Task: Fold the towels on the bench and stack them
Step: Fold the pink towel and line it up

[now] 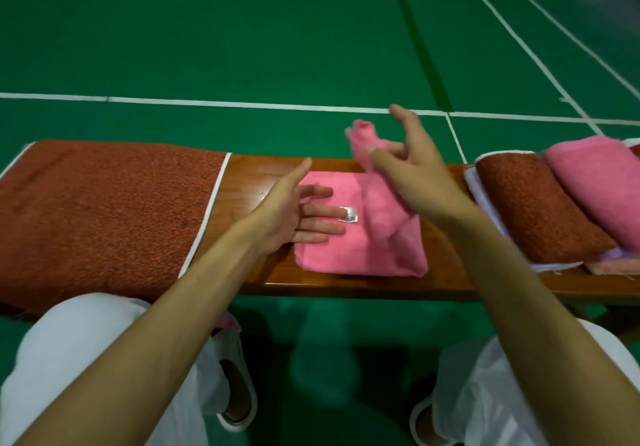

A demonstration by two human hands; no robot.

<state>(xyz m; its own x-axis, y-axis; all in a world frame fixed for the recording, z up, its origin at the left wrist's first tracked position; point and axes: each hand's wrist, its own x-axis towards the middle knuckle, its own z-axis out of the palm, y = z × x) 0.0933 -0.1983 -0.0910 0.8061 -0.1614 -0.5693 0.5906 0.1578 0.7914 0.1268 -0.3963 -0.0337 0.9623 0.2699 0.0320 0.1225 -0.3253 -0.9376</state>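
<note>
A small pink towel (349, 251) lies on the wooden bench (249, 182) in front of me, its white label facing up. My left hand (304, 210) rests flat on its left half, fingers straight. My right hand (412, 171) pinches the towel's right part and lifts it up off the bench, so that a fold of pink cloth rises above the hand. A large rust-red towel (104, 210) with white edging lies spread over the bench's left end.
At the right end of the bench lie folded towels side by side: a rust-red one (533, 203) and a pink one (599, 182), on top of a white or lilac one (554, 265). Green court floor with white lines surrounds the bench. My knees are below its near edge.
</note>
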